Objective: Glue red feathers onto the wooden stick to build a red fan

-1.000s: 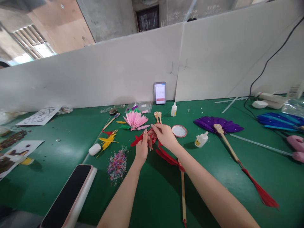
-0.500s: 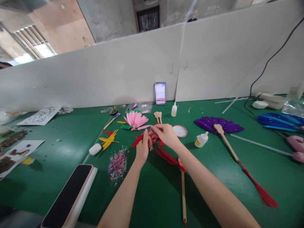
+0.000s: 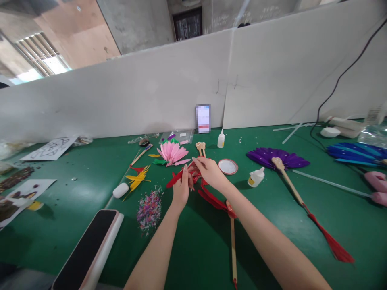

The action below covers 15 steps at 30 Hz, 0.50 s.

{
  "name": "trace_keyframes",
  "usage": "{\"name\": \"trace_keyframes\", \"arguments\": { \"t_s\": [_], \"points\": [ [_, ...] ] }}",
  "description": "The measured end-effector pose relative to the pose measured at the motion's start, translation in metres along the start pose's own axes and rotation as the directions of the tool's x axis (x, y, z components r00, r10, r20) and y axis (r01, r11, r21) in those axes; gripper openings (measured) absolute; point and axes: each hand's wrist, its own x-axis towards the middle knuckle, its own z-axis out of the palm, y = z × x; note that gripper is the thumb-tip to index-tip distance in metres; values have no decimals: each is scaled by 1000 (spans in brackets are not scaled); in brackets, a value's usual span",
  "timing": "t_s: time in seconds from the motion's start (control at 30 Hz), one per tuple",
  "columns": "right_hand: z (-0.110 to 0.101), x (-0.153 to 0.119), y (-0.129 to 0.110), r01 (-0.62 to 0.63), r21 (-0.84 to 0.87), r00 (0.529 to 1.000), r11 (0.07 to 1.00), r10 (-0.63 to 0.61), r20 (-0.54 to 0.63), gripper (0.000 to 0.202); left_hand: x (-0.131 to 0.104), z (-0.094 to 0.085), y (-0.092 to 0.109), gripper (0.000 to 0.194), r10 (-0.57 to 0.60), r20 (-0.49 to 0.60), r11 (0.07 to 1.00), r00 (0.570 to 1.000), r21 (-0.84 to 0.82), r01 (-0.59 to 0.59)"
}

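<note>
A red feather [image 3: 173, 180] is pinched in my left hand [image 3: 180, 191], its tip pointing left. My right hand [image 3: 210, 172] meets it from the other side, thumb and fingertips closed on the feather's right end. More red feathers lie under and behind my fingers, partly hidden. Below my right forearm is a fan with red feathers [image 3: 211, 199] and a wooden handle [image 3: 233, 249], its head partly covered by the arm. Just beyond my hands are a pile of pink feathers [image 3: 172, 153] and a bare wooden fan handle [image 3: 200, 148].
Nearby are a glue bottle [image 3: 256, 177], another glue bottle [image 3: 221, 139], a round white lid [image 3: 228, 166], yellow feathers [image 3: 138, 179] and a heap of colourful bits [image 3: 149, 211]. A purple fan [image 3: 277, 158] lies right; a phone-like device [image 3: 87, 249] lies front left.
Both hands stay at the red feather, and my right fingertips have shifted very slightly to the right. Nothing on the table has moved.
</note>
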Motion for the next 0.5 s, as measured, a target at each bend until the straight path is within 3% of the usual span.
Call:
{"name": "trace_keyframes", "arguments": {
  "t_s": [0.2,0.37,0.5],
  "points": [
    [-1,-1,-4,-85,121,996,989,80,44,20,-3,-1,8,59,8,-50,994,999,110,-2],
    [-3,0,-3,-105,187,994,977,96,56,22,-3,1,8,56,112,-63,987,992,125,-104],
    [-5,0,0,-149,260,987,954,127,98,25,-3,1,6,54,119,-58,984,991,137,-110]
  ]
}}
